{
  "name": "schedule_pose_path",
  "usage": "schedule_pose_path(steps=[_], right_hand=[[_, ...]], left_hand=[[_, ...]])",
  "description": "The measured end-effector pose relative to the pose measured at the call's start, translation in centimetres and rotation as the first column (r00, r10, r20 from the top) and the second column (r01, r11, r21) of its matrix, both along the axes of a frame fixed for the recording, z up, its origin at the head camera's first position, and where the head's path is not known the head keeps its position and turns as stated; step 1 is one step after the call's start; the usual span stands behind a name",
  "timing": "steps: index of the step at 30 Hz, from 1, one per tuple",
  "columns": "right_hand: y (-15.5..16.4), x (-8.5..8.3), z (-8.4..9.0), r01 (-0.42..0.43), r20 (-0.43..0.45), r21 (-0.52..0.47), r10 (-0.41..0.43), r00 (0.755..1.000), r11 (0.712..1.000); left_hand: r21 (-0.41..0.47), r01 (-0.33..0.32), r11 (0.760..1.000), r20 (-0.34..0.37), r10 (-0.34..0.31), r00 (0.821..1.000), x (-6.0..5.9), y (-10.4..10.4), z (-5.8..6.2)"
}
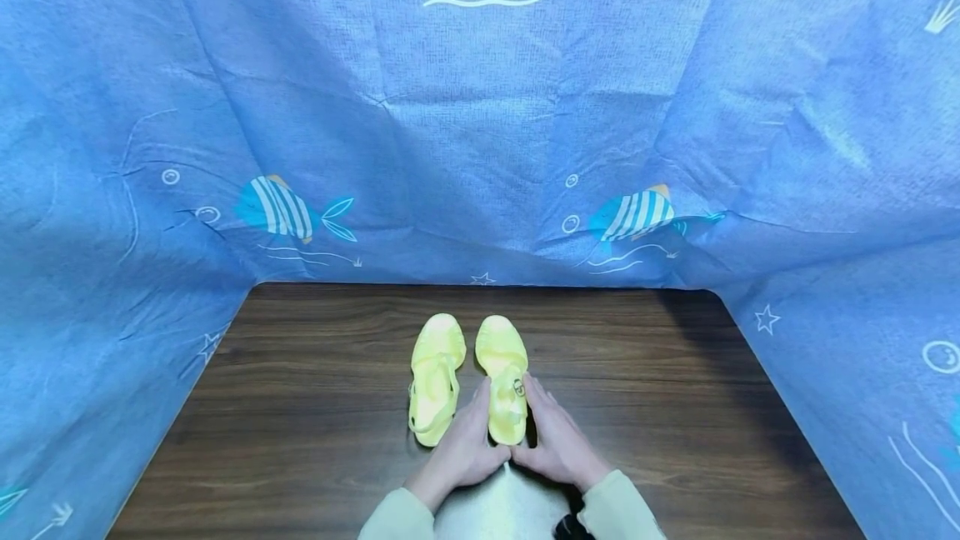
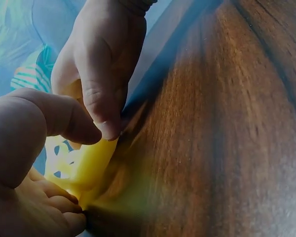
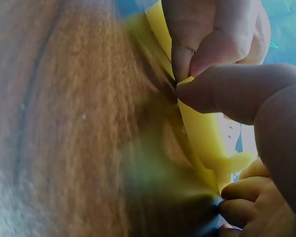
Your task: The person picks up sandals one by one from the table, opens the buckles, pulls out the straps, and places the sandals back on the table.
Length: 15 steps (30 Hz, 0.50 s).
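Two yellow sandals lie side by side, toes pointing away, on a dark wooden table. My left hand and right hand flank the heel end of the right sandal and hold it between them. In the left wrist view my left thumb lies over the yellow heel with fingers curled beneath. The right wrist view shows my right thumb and curled fingers pinching the same heel. The left sandal lies untouched beside my left hand.
Blue cloth printed with striped fish hangs behind the table and drapes down both sides. Bare wood stretches to the right and left of the sandals. Pale green sleeves show at the near edge.
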State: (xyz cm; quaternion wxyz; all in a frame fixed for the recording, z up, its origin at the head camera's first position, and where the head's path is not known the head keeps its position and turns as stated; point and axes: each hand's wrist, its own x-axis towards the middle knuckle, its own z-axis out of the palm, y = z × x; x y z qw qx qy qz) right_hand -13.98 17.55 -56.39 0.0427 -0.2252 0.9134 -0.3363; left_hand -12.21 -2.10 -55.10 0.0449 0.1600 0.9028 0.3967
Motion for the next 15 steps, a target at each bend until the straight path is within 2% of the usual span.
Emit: schedule_pose_path(steps=[10,13,15], right_hand=[[-0.4,-0.2,-0.2,0.021,0.016,0.022,-0.021,1.000,1.000],[-0.2,-0.1,-0.2,0.019,0.017,0.022,-0.019,1.000,1.000],[0.1,0.3,-0.1,0.011,0.019,0.021,-0.012,1.000,1.000]], left_hand=[[-0.035,-0.035,0.999,0.059,0.037,0.998,0.1,0.5,0.2],[-0.048,-0.038,0.998,0.050,0.040,0.998,0.7,0.4,0.6],[-0.071,-0.024,0.997,0.033,0.026,0.999,1.4,0.2,1.0]])
